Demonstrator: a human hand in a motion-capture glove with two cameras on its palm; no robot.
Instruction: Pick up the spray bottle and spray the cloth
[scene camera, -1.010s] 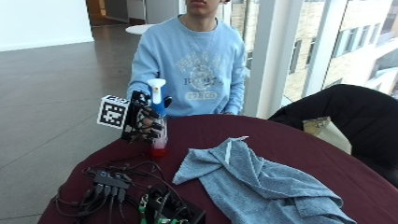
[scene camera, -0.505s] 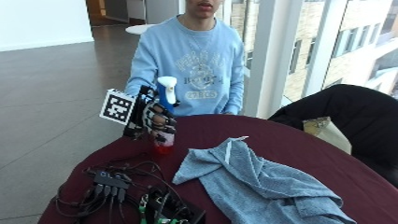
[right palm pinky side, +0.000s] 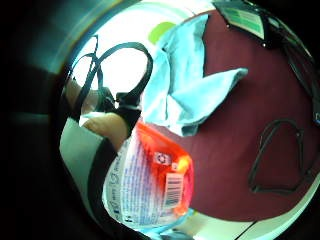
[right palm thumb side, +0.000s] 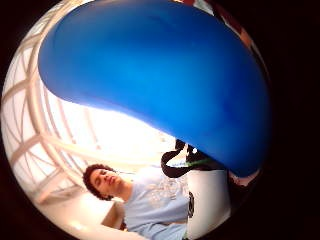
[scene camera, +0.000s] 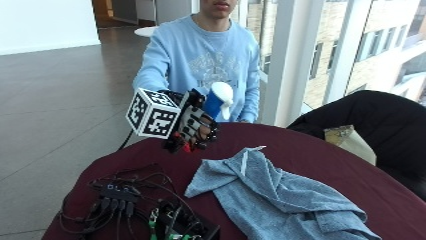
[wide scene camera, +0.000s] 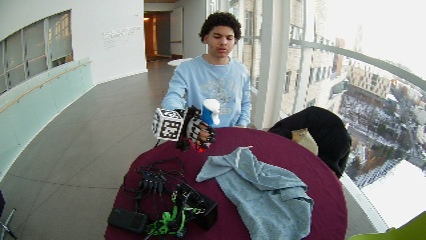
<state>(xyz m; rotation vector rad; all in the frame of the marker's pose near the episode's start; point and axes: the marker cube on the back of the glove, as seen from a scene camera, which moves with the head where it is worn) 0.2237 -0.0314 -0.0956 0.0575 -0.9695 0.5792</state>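
My gloved right hand (scene camera: 195, 127) grips a spray bottle (scene camera: 216, 101) with a white and blue head and red liquid, held in the air above the dark red round table (scene camera: 313, 150) and tilted toward the cloth. The bottle's label and red body (right palm pinky side: 150, 182) fill the little finger side palm view; its blue head (right palm thumb side: 160, 80) fills the thumb side palm view. A light blue cloth (scene camera: 279, 195) lies crumpled on the table, to the right of and below the hand (wide scene camera: 198, 131). The cloth (right palm pinky side: 187, 85) lies beyond the bottle in the palm view too.
A bundle of black cables and electronic boxes (scene camera: 136, 202) sits on the table's near left part. A black jacket (scene camera: 373, 120) hangs over a chair at the far right, with a paper bag (scene camera: 341, 135) by it. A black cable loop (right palm pinky side: 280, 155) lies on the table.
The hand has lifted the spray bottle higher off the table and tipped its head toward the cloth. The cloth has not moved.
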